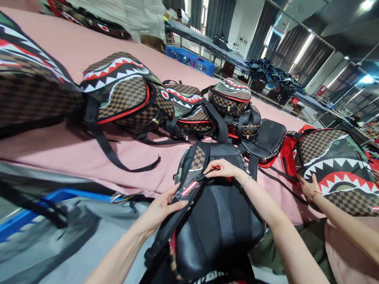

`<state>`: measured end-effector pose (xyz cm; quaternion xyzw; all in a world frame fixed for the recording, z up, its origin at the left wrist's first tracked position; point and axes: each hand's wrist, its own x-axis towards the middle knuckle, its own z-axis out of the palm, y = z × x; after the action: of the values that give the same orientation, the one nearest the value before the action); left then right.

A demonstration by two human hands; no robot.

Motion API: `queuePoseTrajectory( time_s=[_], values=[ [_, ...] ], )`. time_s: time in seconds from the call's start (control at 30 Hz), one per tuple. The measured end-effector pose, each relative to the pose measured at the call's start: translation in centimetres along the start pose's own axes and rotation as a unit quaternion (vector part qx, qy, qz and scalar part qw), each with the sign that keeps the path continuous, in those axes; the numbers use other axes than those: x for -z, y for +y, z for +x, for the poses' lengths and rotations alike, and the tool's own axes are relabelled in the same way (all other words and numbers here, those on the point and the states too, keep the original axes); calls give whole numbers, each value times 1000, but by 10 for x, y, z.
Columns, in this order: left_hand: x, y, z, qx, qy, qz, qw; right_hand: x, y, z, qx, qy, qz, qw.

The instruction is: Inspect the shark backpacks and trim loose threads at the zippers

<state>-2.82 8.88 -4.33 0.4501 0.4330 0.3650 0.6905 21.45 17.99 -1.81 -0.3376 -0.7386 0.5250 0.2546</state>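
Observation:
A black backpack (207,221) lies in front of me with its padded back panel facing up. My left hand (168,203) is closed round one of its shoulder straps (170,225), thumb on top. On that strap sits a red and white label (190,188) under clear plastic. Higher up the strap, my right hand (223,169) pinches a small dark piece at the strap's edge, too small to name. Checkered brown and camouflage trim shows along the backpack's sides.
Several checkered backpacks with shark-mouth prints, such as this one (118,88), line the pink-covered table (124,157). At right a co-worker's hand (309,185) touches another backpack (334,146). A blue crate (189,59) stands beyond the table; a blue-rimmed bin (79,193) is at lower left.

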Motion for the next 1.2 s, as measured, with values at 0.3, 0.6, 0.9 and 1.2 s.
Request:
queuePoseTrajectory(
  time_s=[0.3, 0.6, 0.9, 1.2],
  values=[
    [-2, 6, -2, 6, 5, -5, 1000, 5, -1, 4, 0, 0, -5, 1000],
    [1, 9, 0, 0, -14, 8, 1000, 11, -16, 11, -22, -46, -7, 999],
    [0, 18, -1, -1, -1, 32, 999, 2, -26, 21, -6, -87, -11, 996],
    [-1, 25, 0, -24, -3, 41, 999, -4, -35, 27, 5, -111, -39, 993]
  ],
)
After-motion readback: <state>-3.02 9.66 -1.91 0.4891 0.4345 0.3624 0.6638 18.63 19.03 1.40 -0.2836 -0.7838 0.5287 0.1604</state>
